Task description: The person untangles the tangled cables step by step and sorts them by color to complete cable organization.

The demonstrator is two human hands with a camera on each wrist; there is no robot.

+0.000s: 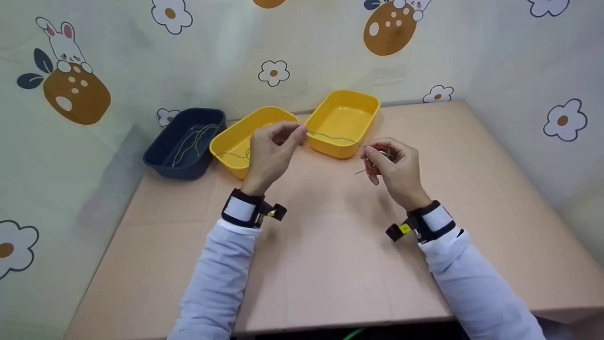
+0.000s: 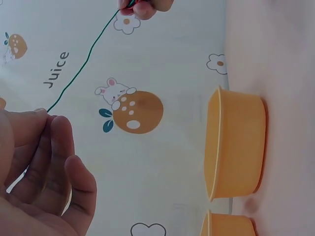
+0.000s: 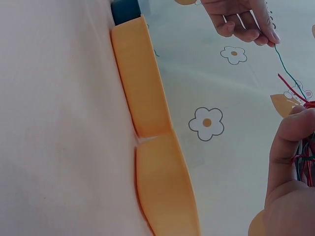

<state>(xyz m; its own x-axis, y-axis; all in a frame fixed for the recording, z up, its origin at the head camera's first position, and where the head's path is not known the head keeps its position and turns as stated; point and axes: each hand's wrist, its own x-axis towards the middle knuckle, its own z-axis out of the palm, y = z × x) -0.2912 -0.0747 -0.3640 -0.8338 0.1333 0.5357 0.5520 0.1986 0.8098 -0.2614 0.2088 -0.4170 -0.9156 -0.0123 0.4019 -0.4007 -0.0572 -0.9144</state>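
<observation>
My left hand (image 1: 269, 158) pinches a thin green thread (image 1: 335, 137) between thumb and fingertips, raised in front of the middle yellow bin. Slightly slack, the thread runs across to my right hand (image 1: 403, 170). There the fingers grip a tangled bundle of red and green threads (image 1: 385, 151), mostly covered by the hand. In the right wrist view, a red thread end (image 3: 287, 83) sticks out of the bundle (image 3: 306, 160). The left wrist view has the green thread (image 2: 78, 71) stretching from my left fingertips up to the right hand.
A dark blue bin (image 1: 188, 172) at the back left holds loose green threads (image 1: 193, 141). Beside it stand a middle yellow bin (image 1: 224, 163), with thread showing over it, and a right yellow bin (image 1: 336, 151). A patterned curtain (image 1: 325, 61) hangs behind the table (image 1: 325, 264).
</observation>
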